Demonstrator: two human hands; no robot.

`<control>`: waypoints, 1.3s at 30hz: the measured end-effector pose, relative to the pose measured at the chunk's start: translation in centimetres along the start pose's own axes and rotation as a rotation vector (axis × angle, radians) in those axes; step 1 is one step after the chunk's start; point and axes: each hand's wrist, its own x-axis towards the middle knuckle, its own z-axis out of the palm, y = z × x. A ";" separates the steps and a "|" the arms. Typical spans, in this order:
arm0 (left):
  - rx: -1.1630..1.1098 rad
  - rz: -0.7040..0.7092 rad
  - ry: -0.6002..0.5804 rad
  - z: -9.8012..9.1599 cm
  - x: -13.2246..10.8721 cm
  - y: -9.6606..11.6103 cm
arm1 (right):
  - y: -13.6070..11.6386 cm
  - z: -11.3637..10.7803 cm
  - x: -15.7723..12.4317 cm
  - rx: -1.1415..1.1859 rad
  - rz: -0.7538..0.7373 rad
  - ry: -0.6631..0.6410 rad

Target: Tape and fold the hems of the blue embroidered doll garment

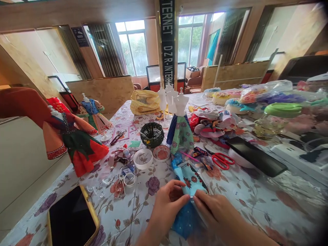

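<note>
My left hand (170, 200) and my right hand (215, 206) meet low in the middle of the view, fingertips pinched on a small blue doll dress (189, 176). Its light blue part has dark red flowers, and a darker blue dotted part (186, 222) hangs under my hands. A tiny whitish spot shows between the fingertips; what it is I cannot tell. Just beyond the dress stands a white mini mannequin (180, 104) in a green flowered skirt (183, 135). Red-handled scissors (222, 160) lie to the right of my hands.
A phone (73, 217) lies front left on the flowered tablecloth (143, 212). Dressed mannequins (74, 136) stand at left. A dark woven basket (152, 134), a white round dish (142, 159) and a tape roll (129, 179) sit mid-table. Fabric scraps (212, 123) and a black tray (256, 155) lie right.
</note>
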 end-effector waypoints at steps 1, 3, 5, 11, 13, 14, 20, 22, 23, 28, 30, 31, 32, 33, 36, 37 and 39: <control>-0.004 -0.005 0.005 0.1 0.0 0.0 | 0.1 0.1 0.0 -0.017 -0.006 -0.003; -0.013 -0.010 0.018 0.1 -0.1 0.1 | 0.2 0.2 0.1 -0.049 -0.022 -0.005; -0.033 -0.009 0.026 0.2 -0.1 0.0 | 0.2 0.2 0.2 -0.089 -0.033 -0.003; -0.133 0.017 0.041 0.6 0.2 0.0 | 0.2 0.1 0.4 -0.121 -0.107 0.090; -0.162 0.014 0.054 0.8 0.2 0.0 | 0.3 0.1 0.5 -0.152 -0.135 0.129; -0.174 0.010 0.062 0.8 0.3 0.0 | 0.3 0.1 0.5 -0.171 -0.142 0.146; -0.221 -0.006 0.072 0.9 0.4 0.0 | 0.6 0.4 0.6 -0.187 -0.174 0.160; -0.232 -0.008 0.075 0.9 0.4 0.0 | 0.7 0.5 0.6 -0.197 -0.168 0.154; -0.237 -0.013 0.078 0.9 0.4 0.0 | 0.7 0.5 0.6 -0.208 -0.166 0.147; -0.235 -0.020 0.079 1.0 0.3 0.0 | 0.9 0.7 0.6 -0.251 -0.192 0.066; -0.232 -0.019 0.072 1.0 0.4 0.0 | 1.1 0.8 0.4 -0.243 -0.191 0.036; -0.233 -0.020 0.070 1.0 0.4 0.0 | 1.2 0.8 0.3 -0.225 -0.180 0.025; -0.236 -0.021 0.068 1.0 0.4 0.0 | 1.3 0.8 0.1 -0.201 -0.164 0.020; -0.239 -0.022 0.068 1.0 0.4 0.0 | 1.3 0.7 0.0 -0.175 -0.164 0.020; -0.248 -0.028 0.071 1.0 0.5 -0.1 | 1.3 -0.2 -0.2 -0.096 -0.262 -0.007; -0.250 -0.030 0.072 1.0 0.5 -0.2 | 1.2 -0.5 -0.1 -0.048 -0.277 -0.041; -0.254 -0.036 0.073 0.9 0.5 -0.2 | 0.8 -1.1 0.1 0.061 -0.071 -0.078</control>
